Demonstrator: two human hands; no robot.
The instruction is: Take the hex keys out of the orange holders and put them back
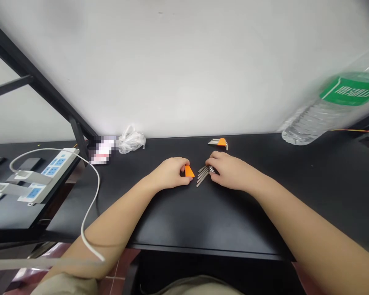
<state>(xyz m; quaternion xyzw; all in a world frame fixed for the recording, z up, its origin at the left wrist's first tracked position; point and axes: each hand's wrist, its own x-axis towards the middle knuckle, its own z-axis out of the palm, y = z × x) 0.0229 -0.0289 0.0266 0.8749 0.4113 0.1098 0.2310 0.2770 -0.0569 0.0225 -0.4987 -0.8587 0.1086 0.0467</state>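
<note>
Between the thumb and fingers of my left hand (pixel 171 174) is an orange plastic hex key holder (pixel 188 172), wedge-shaped, with no keys visible in it. My right hand (pixel 229 171) is closed around the bent ends of several silver hex keys (pixel 203 175), whose long arms fan out toward the holder. A small gap separates the keys from the holder. Both hands are low over the black table (pixel 184 221). Farther back lies a second hex key set (pixel 219 142), its keys seated in an orange holder.
A crumpled clear plastic bag (pixel 131 140) lies by the wall at the back left. To the right stands a large clear water bottle (pixel 322 110) with a green label. A white power strip (pixel 51 174) sits at far left, and a white cable (pixel 96 192) loops over my left forearm.
</note>
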